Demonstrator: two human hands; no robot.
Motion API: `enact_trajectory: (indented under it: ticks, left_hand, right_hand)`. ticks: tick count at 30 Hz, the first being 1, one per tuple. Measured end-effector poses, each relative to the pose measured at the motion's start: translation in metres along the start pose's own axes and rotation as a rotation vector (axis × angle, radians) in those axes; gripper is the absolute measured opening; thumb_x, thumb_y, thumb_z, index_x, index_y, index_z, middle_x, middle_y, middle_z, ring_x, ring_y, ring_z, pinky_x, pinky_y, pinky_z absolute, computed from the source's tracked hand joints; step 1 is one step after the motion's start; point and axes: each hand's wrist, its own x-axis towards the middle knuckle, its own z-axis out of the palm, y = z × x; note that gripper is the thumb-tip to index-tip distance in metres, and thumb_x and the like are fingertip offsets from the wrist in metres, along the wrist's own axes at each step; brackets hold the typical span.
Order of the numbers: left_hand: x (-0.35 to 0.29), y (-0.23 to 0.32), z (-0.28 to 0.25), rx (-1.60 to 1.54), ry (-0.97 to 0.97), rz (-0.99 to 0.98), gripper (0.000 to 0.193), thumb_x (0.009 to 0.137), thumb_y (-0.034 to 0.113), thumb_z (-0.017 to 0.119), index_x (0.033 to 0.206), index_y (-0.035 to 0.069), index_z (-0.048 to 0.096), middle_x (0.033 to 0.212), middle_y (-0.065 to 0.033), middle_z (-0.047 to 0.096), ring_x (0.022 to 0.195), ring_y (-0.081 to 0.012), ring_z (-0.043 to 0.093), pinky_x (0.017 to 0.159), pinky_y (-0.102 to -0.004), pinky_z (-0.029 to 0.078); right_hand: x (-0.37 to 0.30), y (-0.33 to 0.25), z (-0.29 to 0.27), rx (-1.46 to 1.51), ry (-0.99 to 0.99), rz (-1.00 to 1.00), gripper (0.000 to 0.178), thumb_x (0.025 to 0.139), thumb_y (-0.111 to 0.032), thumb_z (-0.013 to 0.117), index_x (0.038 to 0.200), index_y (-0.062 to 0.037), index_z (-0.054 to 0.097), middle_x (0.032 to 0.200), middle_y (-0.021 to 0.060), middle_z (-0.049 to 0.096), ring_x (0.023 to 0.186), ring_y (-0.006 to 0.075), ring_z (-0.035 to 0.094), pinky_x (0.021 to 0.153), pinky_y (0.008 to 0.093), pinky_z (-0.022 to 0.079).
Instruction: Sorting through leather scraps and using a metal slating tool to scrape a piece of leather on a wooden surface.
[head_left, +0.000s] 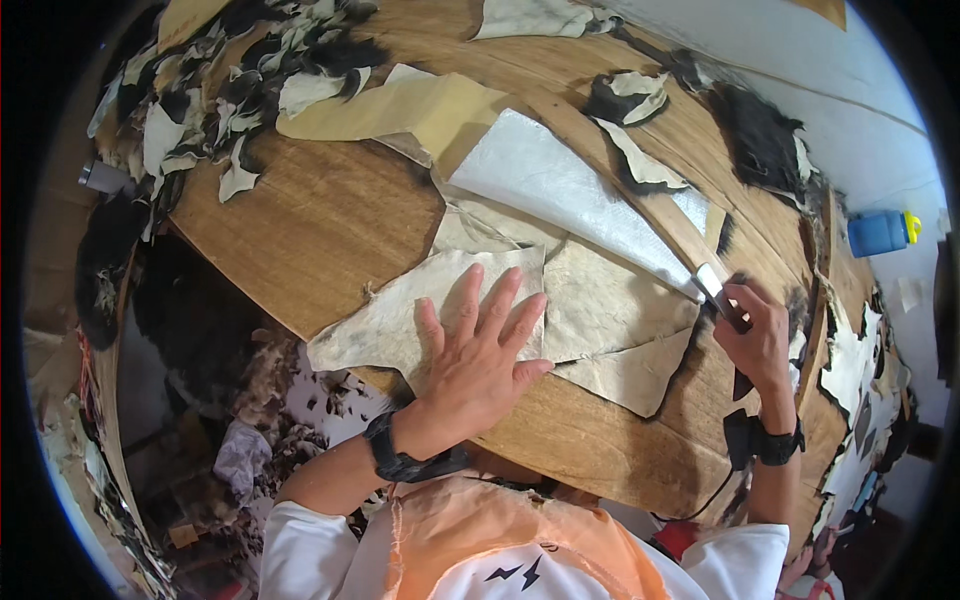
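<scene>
My left hand [485, 335] lies flat with fingers spread on a pale hide piece [390, 305]. More cream-coloured hide pieces [615, 300] adjoin it on the right, with dark fur showing along some edges. At the right, my right hand [755, 330] is closed round a short knife-like tool [712, 285] with a broad shiny silver end; part of its dark handle hides in the palm. The tool's end sits by the lower tip of a silvery sheet [570, 195], near the hides' right edge. Whether it touches anything, I cannot tell.
A wooden board [300, 215] bears the work. Yellow-tan paper [400, 115] and a long wooden strip [600, 150] lie beyond the hides. Fur scraps [240, 90] pile up far left. A black fur piece [755, 145] and a blue bottle [880, 233] are at the right.
</scene>
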Motion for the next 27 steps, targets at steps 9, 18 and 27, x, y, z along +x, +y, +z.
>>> enact_trajectory:
  ticks: [9,18,27]
  left_hand:
    - [0.0,0.022,-0.032,-0.759,0.146,0.205,0.065,0.075,0.013,0.066,0.132,0.008,0.034,0.099,-0.0124,0.054,0.085,-0.0268,0.057,0.07,-0.0351,0.049]
    - [0.006,0.003,-0.023,-0.934,0.004,0.43,0.045,0.073,0.016,0.064,0.112,0.003,0.044,0.099,-0.0161,0.052,0.092,-0.0324,0.051,0.078,-0.0385,0.043]
    - [0.035,-0.022,-0.021,-1.1,0.124,-0.012,0.027,0.088,0.023,0.055,0.102,0.005,0.039,0.075,-0.0008,0.042,0.064,-0.0077,0.039,0.059,-0.0226,0.037]
  right_hand:
    - [0.014,-0.101,-0.01,0.213,0.019,-0.521,0.025,0.056,-0.011,0.073,0.075,-0.0069,0.058,0.081,0.0069,0.051,0.063,0.0211,0.055,0.046,0.0283,0.04]
    - [0.021,-0.141,0.01,0.527,-0.339,-0.661,0.03,0.065,-0.012,0.071,0.092,-0.0063,0.058,0.082,0.0083,0.053,0.074,0.0244,0.059,0.061,0.0331,0.05]
    - [0.095,-0.101,0.074,0.374,-0.083,-0.456,0.008,0.073,-0.002,0.06,0.081,-0.0027,0.061,0.074,0.0088,0.052,0.067,0.0261,0.053,0.06,0.034,0.045]
